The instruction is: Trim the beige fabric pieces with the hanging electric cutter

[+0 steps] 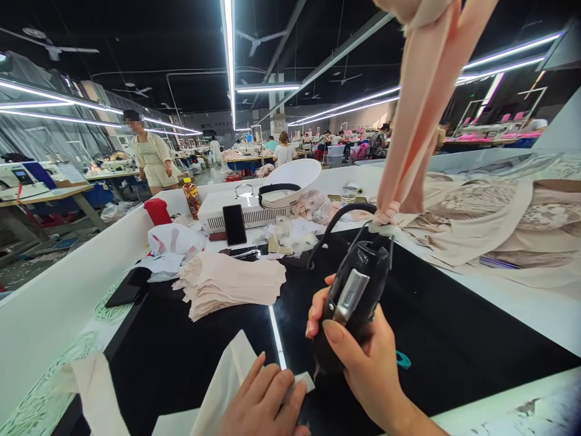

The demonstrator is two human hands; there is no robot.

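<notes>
My right hand (pixel 365 363) is wrapped round a black hand-held electric tool (pixel 358 281) with a silver plate and a black cable looping off its top. The tool's tip touches the lower end of a pale pink fabric strip (pixel 422 103) that hangs from above, its upper end out of frame. My left hand (pixel 263 399) lies flat, fingers stretched, on a beige fabric piece (pixel 227 375) at the table's near edge. A small white scrap (pixel 303 381) sits by its fingertips.
On the black table top (pixel 431 327) lies a stack of beige cut pieces (pixel 231 281). Behind are a phone (pixel 234 224), a white box (pixel 254 209), a red cup (pixel 157 212) and a bottle (pixel 192 198). Lace fabric (pixel 490 218) is heaped right. A person (pixel 152 157) stands far left.
</notes>
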